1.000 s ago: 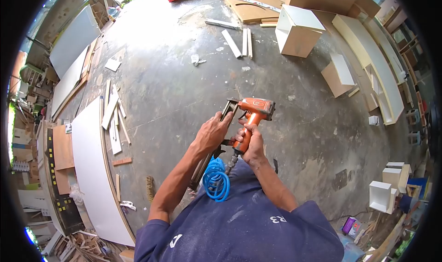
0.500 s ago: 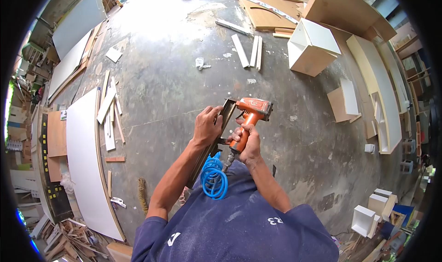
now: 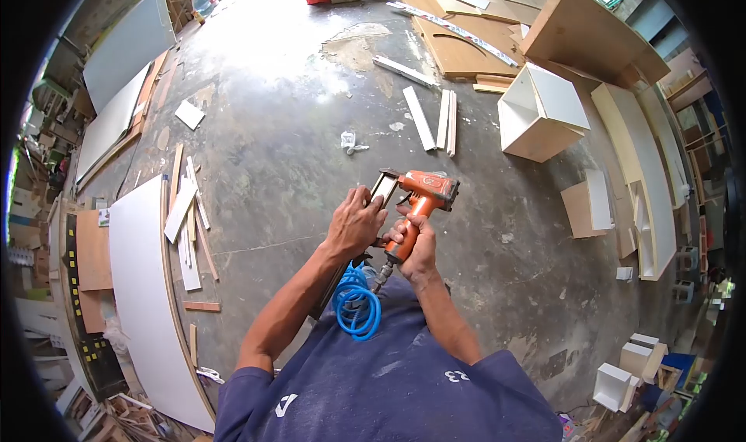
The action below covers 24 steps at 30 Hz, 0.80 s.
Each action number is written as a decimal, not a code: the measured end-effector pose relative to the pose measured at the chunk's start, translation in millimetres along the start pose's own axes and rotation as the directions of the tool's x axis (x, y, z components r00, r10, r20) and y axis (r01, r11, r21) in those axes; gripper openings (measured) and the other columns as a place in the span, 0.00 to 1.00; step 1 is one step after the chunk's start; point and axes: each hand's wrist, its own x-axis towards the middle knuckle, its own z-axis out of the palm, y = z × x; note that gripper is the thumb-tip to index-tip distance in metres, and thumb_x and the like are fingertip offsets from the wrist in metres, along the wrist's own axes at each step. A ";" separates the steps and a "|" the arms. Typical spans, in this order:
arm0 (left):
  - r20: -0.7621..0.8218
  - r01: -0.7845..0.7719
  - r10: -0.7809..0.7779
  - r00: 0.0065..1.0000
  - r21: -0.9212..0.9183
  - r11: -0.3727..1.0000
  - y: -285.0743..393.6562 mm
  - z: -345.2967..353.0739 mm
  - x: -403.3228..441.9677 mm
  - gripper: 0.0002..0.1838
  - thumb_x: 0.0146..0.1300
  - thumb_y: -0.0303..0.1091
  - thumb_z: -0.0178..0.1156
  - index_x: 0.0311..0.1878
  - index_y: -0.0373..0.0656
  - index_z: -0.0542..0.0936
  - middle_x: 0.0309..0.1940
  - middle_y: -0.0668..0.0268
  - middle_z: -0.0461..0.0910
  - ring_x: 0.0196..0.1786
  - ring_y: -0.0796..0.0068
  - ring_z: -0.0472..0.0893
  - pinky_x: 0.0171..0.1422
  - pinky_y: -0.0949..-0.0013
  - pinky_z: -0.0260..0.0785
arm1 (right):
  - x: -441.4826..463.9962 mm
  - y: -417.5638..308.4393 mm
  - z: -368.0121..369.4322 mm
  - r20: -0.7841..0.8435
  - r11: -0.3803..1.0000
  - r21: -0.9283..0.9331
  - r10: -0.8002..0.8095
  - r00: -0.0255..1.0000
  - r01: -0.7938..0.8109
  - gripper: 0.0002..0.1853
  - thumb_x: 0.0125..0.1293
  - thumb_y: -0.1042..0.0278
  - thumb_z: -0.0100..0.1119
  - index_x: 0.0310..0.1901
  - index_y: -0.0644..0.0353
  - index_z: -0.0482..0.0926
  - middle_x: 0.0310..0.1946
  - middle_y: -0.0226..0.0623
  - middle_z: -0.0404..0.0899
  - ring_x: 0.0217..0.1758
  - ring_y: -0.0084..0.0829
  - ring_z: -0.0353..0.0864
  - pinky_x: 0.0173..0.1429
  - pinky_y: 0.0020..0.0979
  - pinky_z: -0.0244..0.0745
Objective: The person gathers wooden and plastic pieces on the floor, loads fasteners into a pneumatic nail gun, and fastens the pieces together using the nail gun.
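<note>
An orange pneumatic nail gun (image 3: 426, 184) is held in front of my body, its head up and its handle slanting down toward me. My right hand (image 3: 420, 253) is wrapped round the handle. On the other side, my left hand (image 3: 354, 226) grips the nail gun's long dark magazine (image 3: 383, 185) near its upper end. The fingers partly hide what they press on there. A metal fitting (image 3: 384, 274) joins the bottom of the handle to a coiled blue air hose (image 3: 357, 306), which hangs against my dark blue shirt (image 3: 388, 372).
A long white panel (image 3: 144, 294) lies at the left beside narrow wood strips (image 3: 186, 209). White strips (image 3: 420, 118) lie ahead on the concrete floor (image 3: 287, 162). At the right stand an open white box (image 3: 540, 115) and a long pale wooden frame (image 3: 641, 170).
My left hand has shifted slightly up and right along the magazine. The nail gun stays in my right hand. The view has tilted up a little, so floor items appear lower.
</note>
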 end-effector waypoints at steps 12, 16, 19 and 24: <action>0.375 0.358 -0.224 0.899 -0.341 0.869 -109.0 -69.7 82.8 0.29 0.76 0.51 0.50 0.74 0.46 0.69 0.61 0.49 0.72 0.59 0.55 0.78 0.58 0.57 0.72 | 114.9 -8.3 33.9 -0.006 0.977 0.185 -0.110 0.994 0.109 0.17 0.70 0.63 0.49 0.57 0.63 0.70 0.23 0.27 0.68 0.22 0.23 0.70 0.43 0.39 0.76; 0.213 0.382 -0.317 0.924 -0.488 0.785 -125.6 -86.6 64.8 0.23 0.76 0.46 0.53 0.62 0.38 0.79 0.44 0.55 0.82 0.45 0.62 0.82 0.47 0.64 0.73 | 153.0 -40.6 38.8 -0.044 0.940 0.213 -0.264 0.963 0.267 0.19 0.69 0.61 0.48 0.55 0.66 0.73 0.20 0.24 0.63 0.21 0.21 0.67 0.44 0.36 0.75; 0.177 0.497 -0.527 0.831 -0.664 0.559 -138.9 -53.1 69.3 0.23 0.77 0.46 0.50 0.56 0.35 0.82 0.40 0.58 0.83 0.40 0.68 0.82 0.47 0.67 0.73 | 190.7 -61.3 44.3 -0.061 0.914 0.279 -0.290 0.955 0.295 0.20 0.67 0.61 0.49 0.55 0.65 0.74 0.19 0.23 0.63 0.21 0.21 0.65 0.44 0.35 0.74; 0.345 0.207 -0.634 0.692 -0.936 -0.283 -164.4 -21.0 153.4 0.32 0.76 0.55 0.45 0.53 0.30 0.80 0.39 0.56 0.83 0.43 0.66 0.81 0.53 0.65 0.74 | 242.5 -75.9 74.3 -0.016 0.914 0.289 -0.292 0.956 0.284 0.22 0.65 0.61 0.50 0.56 0.64 0.75 0.19 0.23 0.63 0.21 0.21 0.65 0.44 0.34 0.74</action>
